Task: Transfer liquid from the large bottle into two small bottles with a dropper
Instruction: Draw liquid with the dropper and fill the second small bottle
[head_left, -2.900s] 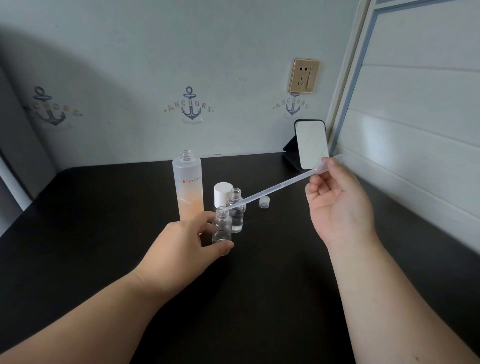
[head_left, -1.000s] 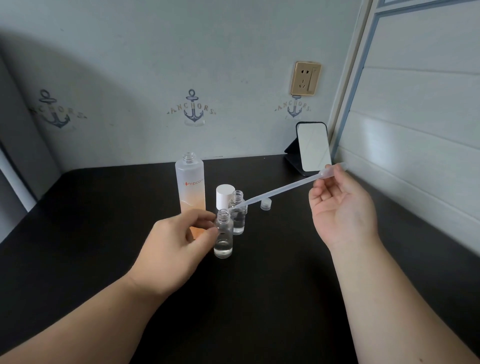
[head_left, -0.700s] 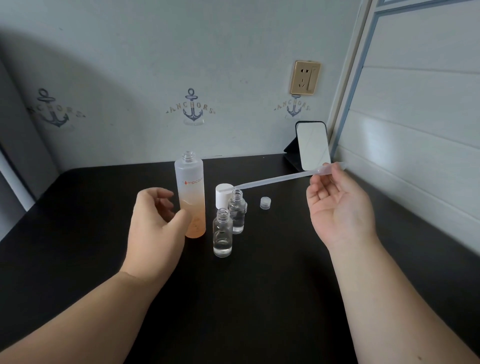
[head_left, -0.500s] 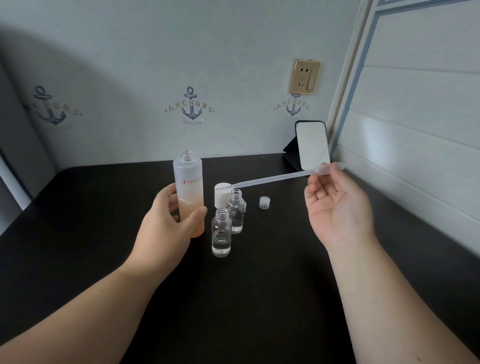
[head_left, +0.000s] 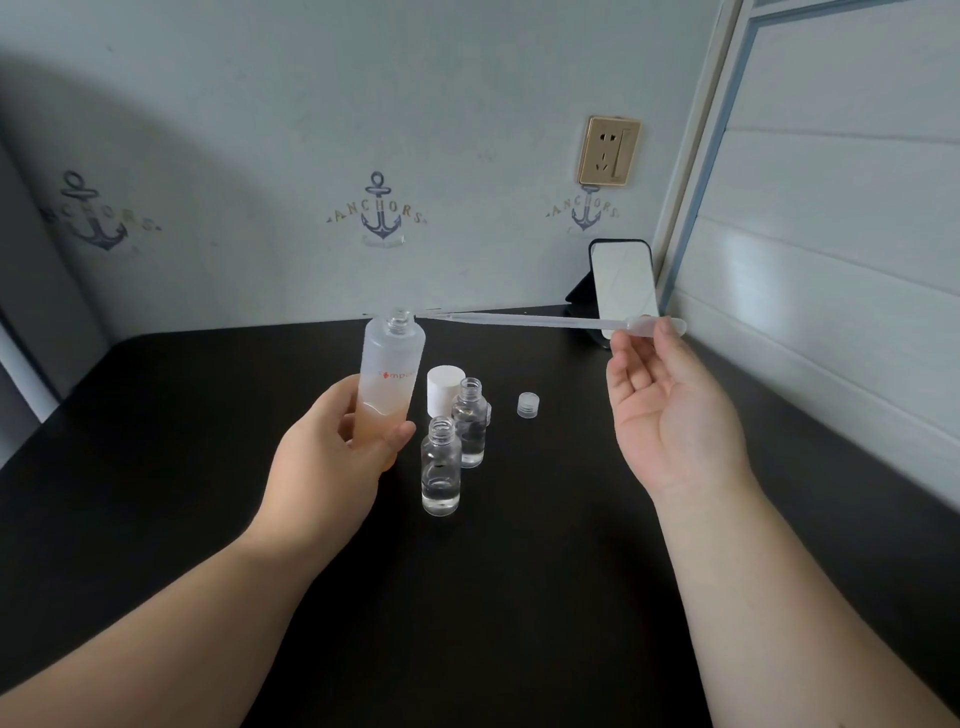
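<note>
Head view: the left hand is wrapped around the lower part of the large frosted bottle, thumb on the near side, holding it tipped slightly toward the right with its open neck at about 12 o'clock from the hand. The bottle looks lifted or tilted off the black table, though its base is hidden behind the fingers, so I cannot tell whether it touches. Peach liquid fills roughly its lower third. The right hand pinches the bulb end of the plastic dropper between thumb and fingertips, the other fingers loosely spread, palm facing the camera. The dropper lies nearly level, its thin tip just beside the bottle's mouth, at 3 o'clock from it, not yet inside.

Two small clear bottles stand uncapped just right of the large one: the near small bottle and the far small bottle close behind it at 1 o'clock. Both hold some clear-looking liquid. A white cap stands behind them, a small clear cap at 3 o'clock.

The step in hand appears to be another draw from the large bottle. Next, the tip needs to angle down into the narrow neck, far enough to reach the low liquid; tilting the bottle further should help, and the bulb must be squeezed before release.
</note>
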